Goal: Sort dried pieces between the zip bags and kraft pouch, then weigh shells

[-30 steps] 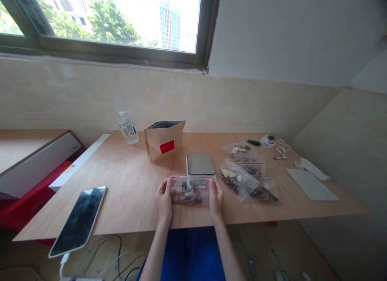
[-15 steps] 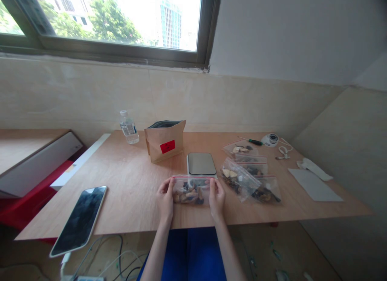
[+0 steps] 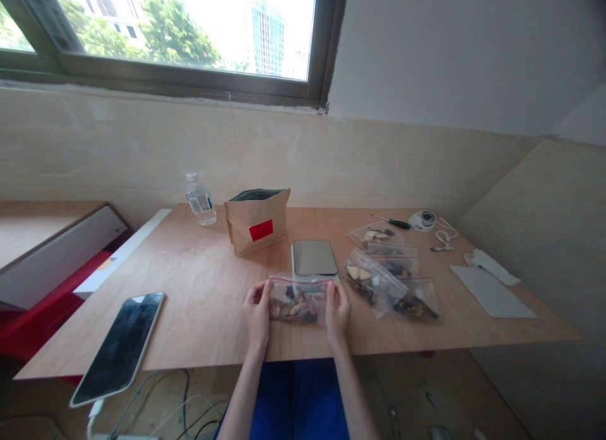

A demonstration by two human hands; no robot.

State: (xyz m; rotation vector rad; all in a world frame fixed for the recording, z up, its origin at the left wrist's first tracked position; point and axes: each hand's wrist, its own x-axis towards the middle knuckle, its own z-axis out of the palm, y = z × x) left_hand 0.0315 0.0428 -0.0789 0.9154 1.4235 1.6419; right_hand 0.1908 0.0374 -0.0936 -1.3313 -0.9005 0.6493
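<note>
A clear zip-lock bag (image 3: 299, 303) with brown dried pieces inside, perhaps dried mushrooms, is stretched between my two hands at the front of the table. My left hand (image 3: 256, 310) pinches its upper left corner, thumb on top. At the upper right corner, my right hand (image 3: 338, 310) grips the bag the same way. The red seal strip runs between my thumbs. Just behind the bag sits a small scale (image 3: 315, 257) with a metal plate, its front edge partly covered. Several similar filled zip-lock bags (image 3: 379, 279) lie overlapping to the right of my right hand.
A brown paper pouch (image 3: 260, 222) with a red label stands open behind the scale, beside a water bottle (image 3: 201, 200). A phone (image 3: 120, 345) overhangs the table's left front edge, cable attached. At right are a screwdriver (image 3: 398, 223), a white camera (image 3: 423, 220) and a white sheet (image 3: 492, 291).
Both hands keep their hold on the zip-lock bag. The view has shifted very slightly; the bag's top edge looks a little more curved. Nothing else has visibly moved.
</note>
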